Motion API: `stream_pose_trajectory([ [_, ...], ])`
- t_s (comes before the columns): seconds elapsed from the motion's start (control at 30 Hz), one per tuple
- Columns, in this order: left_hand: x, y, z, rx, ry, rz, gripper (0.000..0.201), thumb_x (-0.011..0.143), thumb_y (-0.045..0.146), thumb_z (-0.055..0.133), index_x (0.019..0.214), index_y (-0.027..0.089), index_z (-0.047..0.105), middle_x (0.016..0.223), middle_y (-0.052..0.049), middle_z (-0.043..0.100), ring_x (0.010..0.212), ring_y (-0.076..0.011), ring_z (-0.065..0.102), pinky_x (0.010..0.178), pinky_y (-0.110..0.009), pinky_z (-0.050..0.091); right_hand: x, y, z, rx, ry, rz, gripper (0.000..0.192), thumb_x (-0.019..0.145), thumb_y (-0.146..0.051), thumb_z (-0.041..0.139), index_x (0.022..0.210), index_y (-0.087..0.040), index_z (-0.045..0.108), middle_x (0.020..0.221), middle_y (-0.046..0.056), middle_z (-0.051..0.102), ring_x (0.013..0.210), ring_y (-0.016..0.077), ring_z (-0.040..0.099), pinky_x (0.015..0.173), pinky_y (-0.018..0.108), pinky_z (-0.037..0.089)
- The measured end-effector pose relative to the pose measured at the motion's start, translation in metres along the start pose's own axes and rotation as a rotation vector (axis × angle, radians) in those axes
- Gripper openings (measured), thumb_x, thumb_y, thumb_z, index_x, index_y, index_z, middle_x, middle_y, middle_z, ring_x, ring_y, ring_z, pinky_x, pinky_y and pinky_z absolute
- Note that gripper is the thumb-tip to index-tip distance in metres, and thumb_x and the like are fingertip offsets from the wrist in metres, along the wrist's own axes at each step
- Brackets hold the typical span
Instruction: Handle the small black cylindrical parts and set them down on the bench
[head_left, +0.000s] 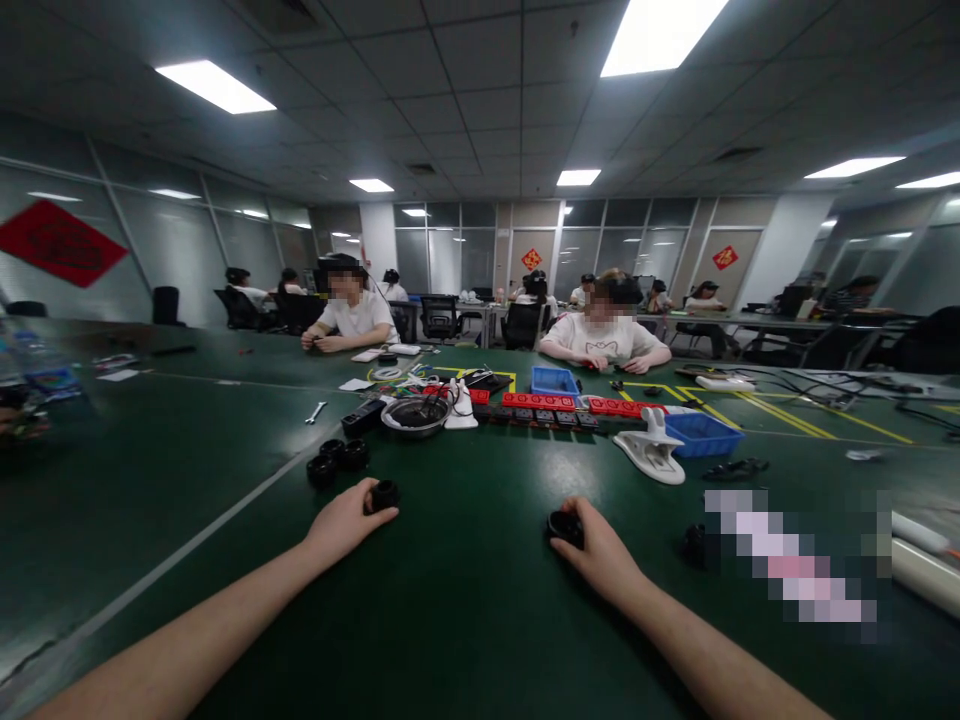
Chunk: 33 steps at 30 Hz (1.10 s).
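Note:
My left hand (346, 522) is closed round a small black round part (385, 494), its thumb and fingers on either side. Several similar black round parts (337, 458) sit in a cluster just beyond that hand. On the right, my right hand (596, 545) grips another black round part (564, 528), which looks cup-shaped with a dark hollow facing up. Both hands rest low over the green tabletop (480, 600), well apart from each other. A further black object (694, 545) lies to the right of my right hand.
Across the middle stand a grey bowl (415, 414), a white clip-like base (651, 450), red socket strips (538, 401) and blue bins (703, 434). A wrench (316, 412) lies at left. Two people sit opposite. A blurred-out patch covers the right side.

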<state>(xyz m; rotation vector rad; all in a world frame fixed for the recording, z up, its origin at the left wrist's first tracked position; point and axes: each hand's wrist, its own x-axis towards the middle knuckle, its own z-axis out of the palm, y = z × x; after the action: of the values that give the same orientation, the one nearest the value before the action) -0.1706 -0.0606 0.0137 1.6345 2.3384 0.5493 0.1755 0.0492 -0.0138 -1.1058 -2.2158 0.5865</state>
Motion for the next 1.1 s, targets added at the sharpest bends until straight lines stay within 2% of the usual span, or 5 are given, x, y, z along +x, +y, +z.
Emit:
stream_pose_trajectory([
  [0.13, -0.014, -0.007, -0.016, 0.164, 0.082, -0.104, 0.084, 0.066, 0.057, 0.049, 0.130, 0.012, 0.018, 0.080, -0.008, 0.062, 0.072, -0.0262, 0.060, 0.055, -0.029, 0.042, 0.000, -0.002, 0.000, -0.012, -0.004, 0.009, 0.030, 0.066, -0.023, 0.058, 0.092, -0.019, 0.044, 0.093, 0.005, 0.054, 0.087, 0.0200, 0.053, 0.078, 0.031, 0.039],
  [0.23, -0.033, 0.003, -0.023, 0.324, 0.187, -0.111, 0.086, 0.066, 0.059, 0.048, 0.129, 0.009, 0.020, 0.083, -0.013, 0.062, 0.072, -0.0290, 0.060, 0.056, -0.032, 0.043, -0.001, -0.002, 0.000, -0.017, 0.006, 0.001, 0.030, 0.066, -0.024, 0.057, 0.092, -0.019, 0.044, 0.094, 0.005, 0.055, 0.088, 0.0200, 0.053, 0.078, 0.031, 0.039],
  [0.33, -0.052, 0.019, -0.023, 0.290, 0.209, 0.082, 0.058, 0.073, 0.055, 0.043, 0.116, 0.015, 0.041, 0.092, -0.010, 0.059, 0.080, -0.0251, 0.058, 0.065, -0.032, 0.044, -0.001, 0.000, 0.001, -0.024, 0.008, -0.007, 0.030, 0.067, -0.024, 0.057, 0.093, -0.019, 0.043, 0.094, 0.005, 0.055, 0.088, 0.0197, 0.053, 0.078, 0.031, 0.039],
  [0.5, -0.056, 0.034, -0.010, 0.170, -0.017, 0.459, 0.041, 0.075, 0.049, 0.048, 0.110, 0.027, 0.049, 0.113, -0.002, 0.050, 0.103, -0.0214, 0.048, 0.086, -0.033, 0.039, -0.001, -0.001, 0.001, -0.042, -0.001, -0.003, 0.029, 0.067, -0.024, 0.055, 0.092, -0.020, 0.043, 0.093, 0.005, 0.054, 0.088, 0.0201, 0.053, 0.079, 0.032, 0.039],
  [1.1, -0.004, -0.015, -0.008, 0.028, 0.066, 0.214, 0.046, 0.075, 0.044, 0.047, 0.113, 0.018, 0.048, 0.117, -0.009, 0.049, 0.108, -0.0252, 0.045, 0.091, -0.036, 0.035, 0.000, -0.007, -0.002, -0.035, -0.025, -0.011, 0.027, 0.068, -0.022, 0.055, 0.092, -0.018, 0.044, 0.093, 0.006, 0.054, 0.089, 0.0204, 0.052, 0.079, 0.033, 0.039],
])
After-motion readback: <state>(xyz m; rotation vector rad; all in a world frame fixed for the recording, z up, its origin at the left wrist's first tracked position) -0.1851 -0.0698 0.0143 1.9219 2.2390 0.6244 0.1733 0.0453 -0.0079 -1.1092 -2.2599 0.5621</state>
